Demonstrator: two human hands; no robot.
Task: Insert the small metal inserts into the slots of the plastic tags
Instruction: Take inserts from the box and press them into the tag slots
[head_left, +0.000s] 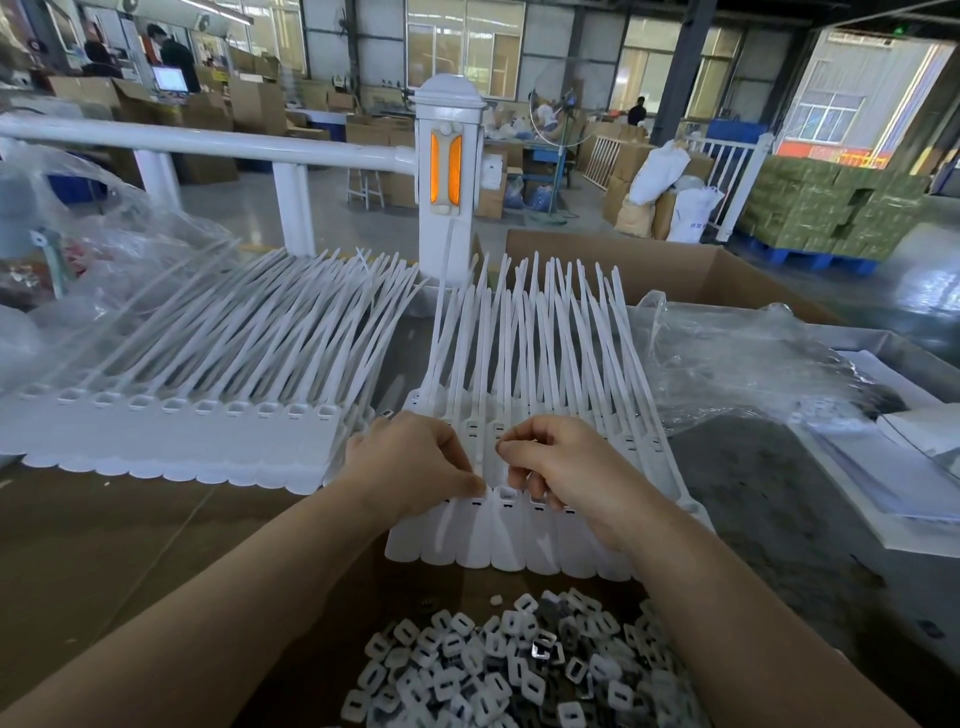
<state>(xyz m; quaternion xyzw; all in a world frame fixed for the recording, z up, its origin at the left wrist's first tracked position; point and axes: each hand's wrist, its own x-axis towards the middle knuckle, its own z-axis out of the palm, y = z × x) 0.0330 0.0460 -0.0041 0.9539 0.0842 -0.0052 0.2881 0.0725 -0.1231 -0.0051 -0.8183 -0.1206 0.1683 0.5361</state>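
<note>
Here:
- left hand (410, 462) with curled fingers pinches the near row of plastic tags (498, 540)
- right hand (561, 467) pinches something tiny above them
- metal inserts (509, 665) heaped nearby

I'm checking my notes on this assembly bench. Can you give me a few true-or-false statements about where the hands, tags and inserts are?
1. Both hands, left hand and right hand, are at the nearer strip of tags. True.
2. The pile of inserts lies beyond the tags, by the white post. False: it lies nearest the person, between the forearms.
3. A second strip of tags lies to the left. True.
4. The tags are orange. False: they are white.
</note>
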